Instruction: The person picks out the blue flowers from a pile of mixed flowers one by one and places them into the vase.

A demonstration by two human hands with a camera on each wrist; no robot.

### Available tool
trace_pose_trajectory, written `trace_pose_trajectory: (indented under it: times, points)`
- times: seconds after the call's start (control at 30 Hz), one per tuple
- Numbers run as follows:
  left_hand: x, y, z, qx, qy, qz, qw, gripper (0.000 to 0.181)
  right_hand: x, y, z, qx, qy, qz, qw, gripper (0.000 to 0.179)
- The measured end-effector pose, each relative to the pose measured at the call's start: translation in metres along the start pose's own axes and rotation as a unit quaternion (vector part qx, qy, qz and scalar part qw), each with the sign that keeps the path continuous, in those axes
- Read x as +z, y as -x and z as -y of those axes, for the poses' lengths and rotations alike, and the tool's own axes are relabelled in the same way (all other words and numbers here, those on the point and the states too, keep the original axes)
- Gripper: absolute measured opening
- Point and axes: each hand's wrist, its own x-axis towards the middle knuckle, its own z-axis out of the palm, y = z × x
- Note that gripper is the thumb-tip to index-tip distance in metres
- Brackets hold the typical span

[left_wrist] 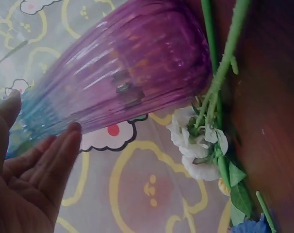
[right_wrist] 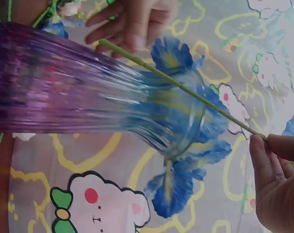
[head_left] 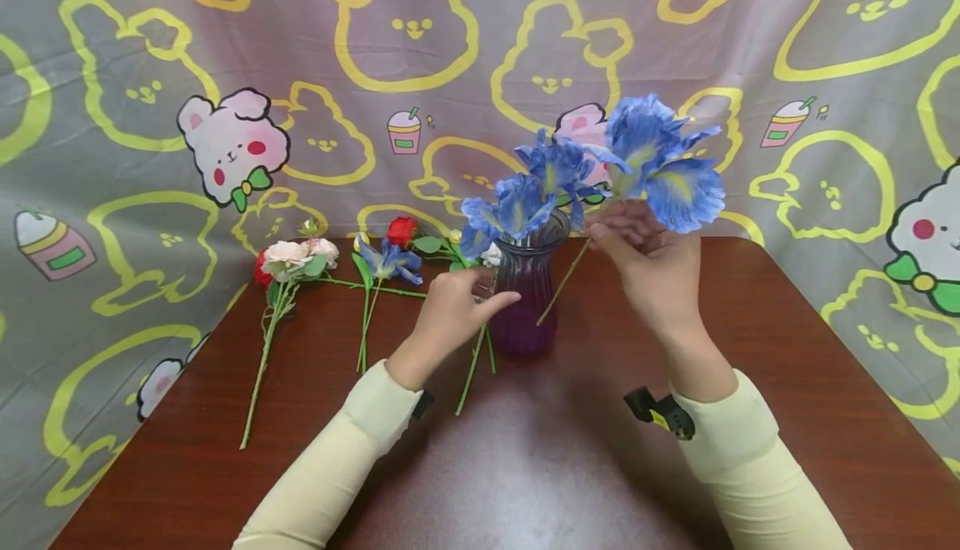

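A ribbed glass vase (head_left: 525, 321), purple below and bluish at the neck, stands upright on the table. Blue artificial irises (head_left: 517, 204) spread their blooms at its mouth. My right hand (head_left: 660, 275) pinches the green stem (right_wrist: 186, 90) of another blue iris (head_left: 652, 158) between thumb and fingers, just below the bloom. That stem slants down past the vase's right side, its cut end outside the glass. Beside the vase's left side is my left hand (head_left: 453, 304), thumb and fingers spread apart near the neck and holding nothing.
On the brown table (head_left: 525, 467), left of the vase, lie a pale pink rose stem (head_left: 288, 258), a red rose (head_left: 402, 231) and a blue iris (head_left: 390, 262). White flowers (left_wrist: 198, 145) lie close behind the vase. A patterned cloth (head_left: 465, 33) hangs behind the table.
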Motion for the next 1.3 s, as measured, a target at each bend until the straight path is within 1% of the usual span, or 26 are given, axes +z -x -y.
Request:
trace_pose_trajectory:
  times: [0.1,0.13,0.2,0.3,0.37,0.43,0.5,0.6,0.73,0.83,0.93,1.13,1.3]
  points:
    - [0.002,-0.002,0.003,-0.018,-0.014,0.009,0.9997,0.043,-0.003,-0.003,0.005,-0.004,-0.014,-0.015,0.9998,0.015]
    - [0.003,-0.002,0.004,-0.021,-0.017,0.013,0.9995,0.044,-0.004,-0.004,0.006,-0.002,-0.019,-0.023,0.9996,0.015]
    - [0.005,-0.004,0.006,-0.025,-0.026,0.021,0.9991,0.045,-0.005,-0.007,0.010,-0.009,-0.021,-0.034,0.9991,0.015]
    - [0.009,-0.006,0.008,-0.035,-0.020,0.033,0.9986,0.048,-0.008,-0.011,0.015,-0.013,-0.042,-0.057,0.9974,0.016]
    - [0.011,-0.006,0.008,-0.043,-0.011,0.039,0.9983,0.054,-0.009,-0.013,0.019,-0.018,-0.043,-0.075,0.9961,0.017]
    - [0.013,-0.007,0.009,-0.050,0.000,0.045,0.9977,0.062,-0.009,-0.016,0.022,-0.008,-0.073,-0.099,0.9923,0.018]
    - [0.015,-0.007,0.010,-0.055,0.005,0.049,0.9973,0.069,-0.010,-0.019,0.026,-0.005,-0.085,-0.120,0.9892,0.019]
    - [0.016,-0.008,0.011,-0.051,0.002,0.051,0.9974,0.074,-0.012,-0.024,0.031,0.005,-0.114,-0.148,0.9824,0.020]
    - [0.018,-0.008,0.012,-0.044,-0.005,0.050,0.9978,0.073,-0.012,-0.030,0.036,0.008,-0.124,-0.177,0.9763,0.021]
    - [0.019,-0.008,0.012,-0.047,-0.001,0.051,0.9976,0.071,-0.011,-0.033,0.037,-0.005,-0.125,-0.193,0.9733,0.023]
    - [0.019,-0.008,0.012,-0.050,0.005,0.053,0.9973,0.070,-0.009,-0.036,0.037,-0.018,-0.132,-0.201,0.9705,0.025]
    - [0.021,-0.006,0.013,-0.044,0.011,0.056,0.9974,0.067,-0.008,-0.038,0.035,-0.016,-0.144,-0.217,0.9653,0.024]
    - [0.021,-0.006,0.014,-0.042,0.012,0.053,0.9976,0.067,-0.008,-0.041,0.035,-0.021,-0.160,-0.233,0.9588,0.026]
